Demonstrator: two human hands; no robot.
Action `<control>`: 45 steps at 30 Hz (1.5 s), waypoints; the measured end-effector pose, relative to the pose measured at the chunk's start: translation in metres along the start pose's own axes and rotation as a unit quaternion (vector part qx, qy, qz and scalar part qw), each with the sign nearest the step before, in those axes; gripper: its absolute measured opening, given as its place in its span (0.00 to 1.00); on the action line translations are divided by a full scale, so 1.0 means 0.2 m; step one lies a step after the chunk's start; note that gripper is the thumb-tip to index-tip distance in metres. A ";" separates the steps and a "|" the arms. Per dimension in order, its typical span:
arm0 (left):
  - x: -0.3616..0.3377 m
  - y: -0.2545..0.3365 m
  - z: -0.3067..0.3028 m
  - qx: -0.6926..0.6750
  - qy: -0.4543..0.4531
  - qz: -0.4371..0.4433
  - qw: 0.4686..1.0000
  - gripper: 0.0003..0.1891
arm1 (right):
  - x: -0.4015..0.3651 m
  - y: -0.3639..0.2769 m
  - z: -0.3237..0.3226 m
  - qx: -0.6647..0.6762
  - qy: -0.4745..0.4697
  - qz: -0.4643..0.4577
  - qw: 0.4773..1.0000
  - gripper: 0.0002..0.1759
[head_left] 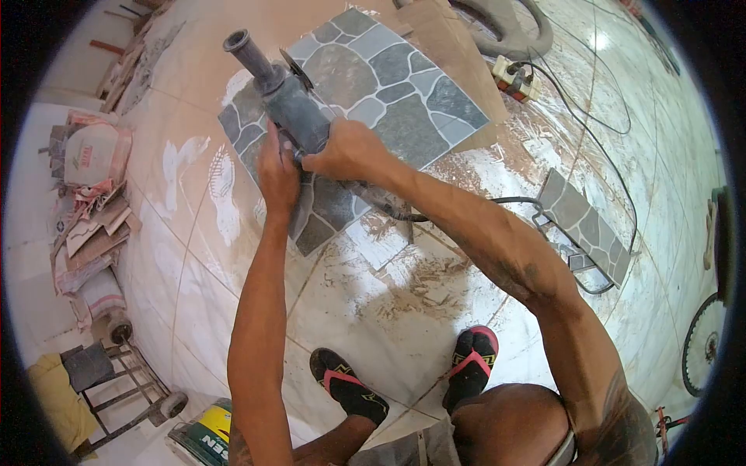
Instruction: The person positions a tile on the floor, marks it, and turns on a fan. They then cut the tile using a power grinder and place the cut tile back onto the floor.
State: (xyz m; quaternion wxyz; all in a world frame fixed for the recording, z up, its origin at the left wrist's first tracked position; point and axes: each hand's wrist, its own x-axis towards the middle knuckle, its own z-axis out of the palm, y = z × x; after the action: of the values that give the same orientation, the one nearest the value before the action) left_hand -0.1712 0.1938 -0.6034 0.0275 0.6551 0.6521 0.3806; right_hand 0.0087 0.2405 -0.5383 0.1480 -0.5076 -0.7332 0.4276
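Both hands are on a dusty dark angle grinder (298, 116), held over a large tile (412, 93) with a grey stone pattern. My left hand (278, 171) is closed along the near left side of the grinder's body. My right hand (348, 151) grips its right side, thumb pointing left towards the other hand. A thin cutting disc (296, 70) stands on edge on the grinder's far right side. A hollow tube-shaped part (254, 59) sticks out to the upper left. Beneath my right forearm, the black cord (509, 200) runs off to the right.
A narrow strip of the same tile (587, 225) lies on the right, beside a metal frame (571, 248). Plugs sit in a power strip (517, 80) beyond the big tile. Bags (97, 155) and a wheeled metal frame (132, 380) stand left. Dust and footprints mark the floor.
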 end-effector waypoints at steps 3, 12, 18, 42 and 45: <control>-0.02 0.01 0.00 0.026 0.010 0.023 0.999 0.27 | -0.05 0.00 -0.02 0.003 0.009 -0.009 1.000 0.35; 0.00 0.02 -0.01 -0.006 -0.021 -0.041 0.999 0.27 | 0.02 -0.01 0.00 0.003 0.018 -0.013 1.000 0.32; 0.11 -0.09 0.05 0.052 0.016 -0.006 0.999 0.27 | 0.21 -0.03 0.03 0.029 0.005 -0.030 0.999 0.30; 0.47 -0.40 0.14 0.059 0.041 -0.038 0.997 0.31 | 0.71 -0.12 0.12 -0.004 0.047 -0.051 0.998 0.37; 0.47 -0.41 0.15 0.065 0.044 -0.033 0.996 0.31 | 0.72 -0.14 0.11 -0.018 0.040 -0.042 0.998 0.38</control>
State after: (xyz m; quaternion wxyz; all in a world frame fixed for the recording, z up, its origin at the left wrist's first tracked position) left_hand -0.2367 0.3012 -0.6244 -0.0313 0.6165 0.6974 0.3642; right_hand -0.0864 0.3521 -0.5620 0.1855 -0.4958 -0.7549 0.3871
